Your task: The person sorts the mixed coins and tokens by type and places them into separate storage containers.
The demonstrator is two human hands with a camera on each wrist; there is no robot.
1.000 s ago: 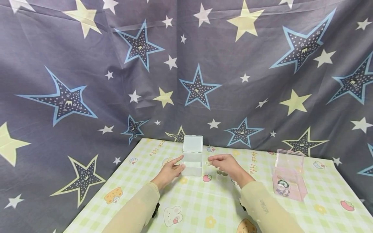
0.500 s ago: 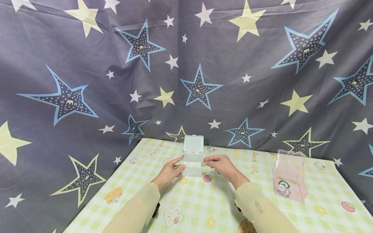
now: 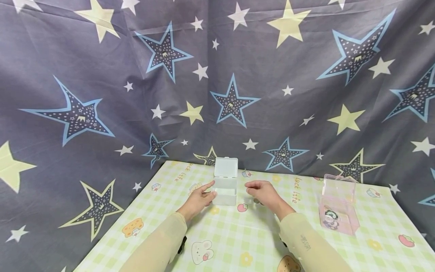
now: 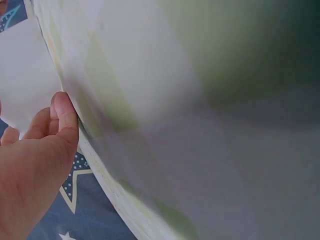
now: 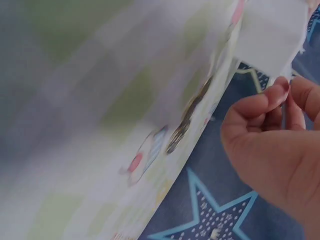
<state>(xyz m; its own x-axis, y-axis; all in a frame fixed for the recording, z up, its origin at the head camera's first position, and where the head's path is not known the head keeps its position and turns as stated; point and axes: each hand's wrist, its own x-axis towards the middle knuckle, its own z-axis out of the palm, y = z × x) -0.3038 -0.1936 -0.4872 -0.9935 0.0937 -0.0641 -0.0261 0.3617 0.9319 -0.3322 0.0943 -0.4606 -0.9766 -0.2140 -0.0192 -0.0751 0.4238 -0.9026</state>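
A small white lidded box stands on the table with its lid raised; one box face also appears in the left wrist view. My left hand holds it at the left side, thumb over the front left corner. To the box's right, my right hand hovers apart from it, thumb and fingers bent close together. Nothing shows between these fingertips. Below that hand lie small round coin-like pieces, partly hidden; the right wrist view shows them edge-on as a thin golden-brown row.
A clear pink box with its lid up stands at the right, holding several small round items. A green checked cloth with printed cartoons covers the table. Behind it hangs a dark star-patterned curtain.
My right hand went left to the white box's right edge with a small shiny piece, then drew back right; the piece no longer shows. My left hand stayed on the box.
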